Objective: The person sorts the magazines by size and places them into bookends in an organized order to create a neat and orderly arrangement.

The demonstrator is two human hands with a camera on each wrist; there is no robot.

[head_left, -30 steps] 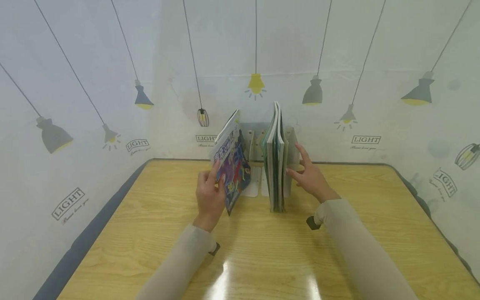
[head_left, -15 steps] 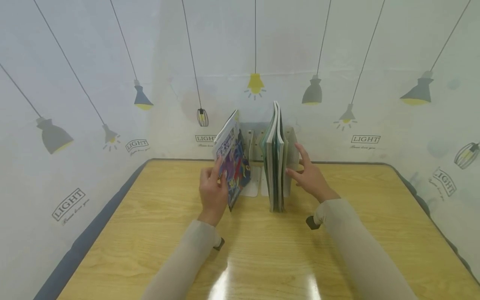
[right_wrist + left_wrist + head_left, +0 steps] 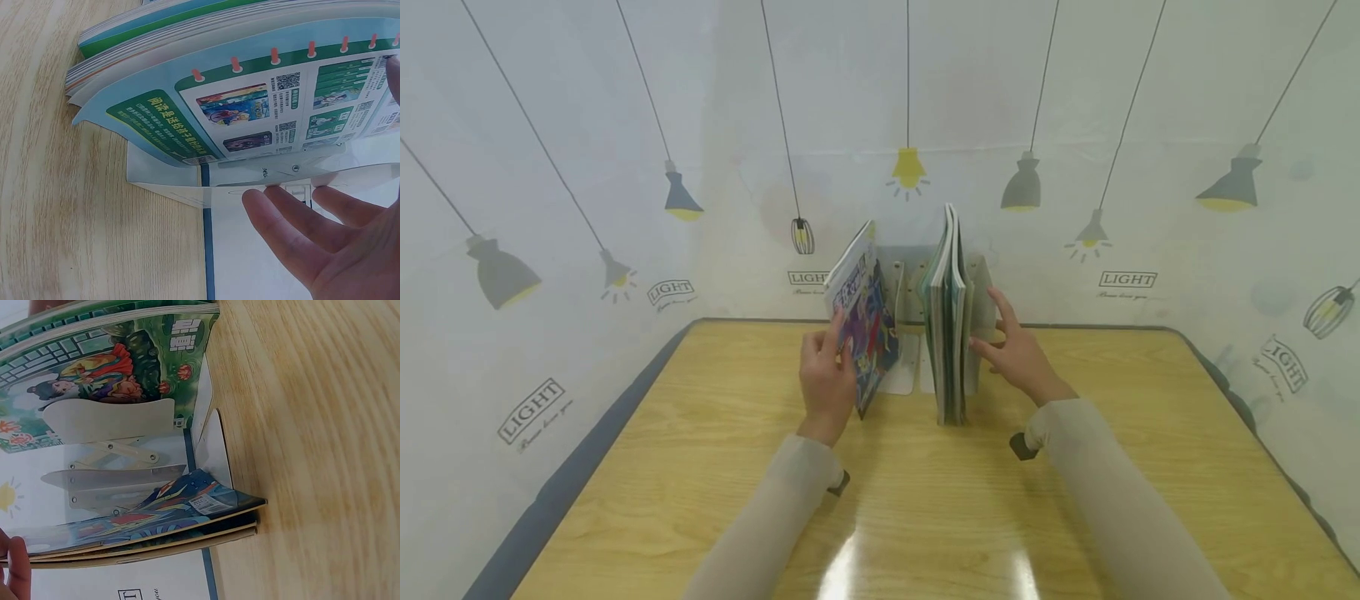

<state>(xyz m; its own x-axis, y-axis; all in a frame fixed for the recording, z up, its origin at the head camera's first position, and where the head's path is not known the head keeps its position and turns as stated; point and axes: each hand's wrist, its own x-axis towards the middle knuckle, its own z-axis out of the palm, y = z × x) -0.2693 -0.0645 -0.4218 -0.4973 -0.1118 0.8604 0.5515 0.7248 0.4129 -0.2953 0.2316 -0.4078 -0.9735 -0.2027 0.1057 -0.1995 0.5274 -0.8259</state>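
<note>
On the left of the bookend, a few thin magazines with a colourful cover lean outward, their lower corners near the tabletop. My left hand grips them by the near edge. The white metal bookend has upright plates joined by a folding linkage. In its right section several green-covered magazines stand upright. At the right plate, my right hand touches the outer face with nearly straight fingers. Its thumb lies by the back cover of the standing magazines.
The wooden table meets a pale curtain printed with hanging lamps, just behind the bookend. A dark blue strip runs along the table's edge. Small dark wrist devices hang under both sleeves.
My left hand has shifted slightly right and forward with the magazines, bringing them a little closer to the bookend. My right hand stays at the right plate.
</note>
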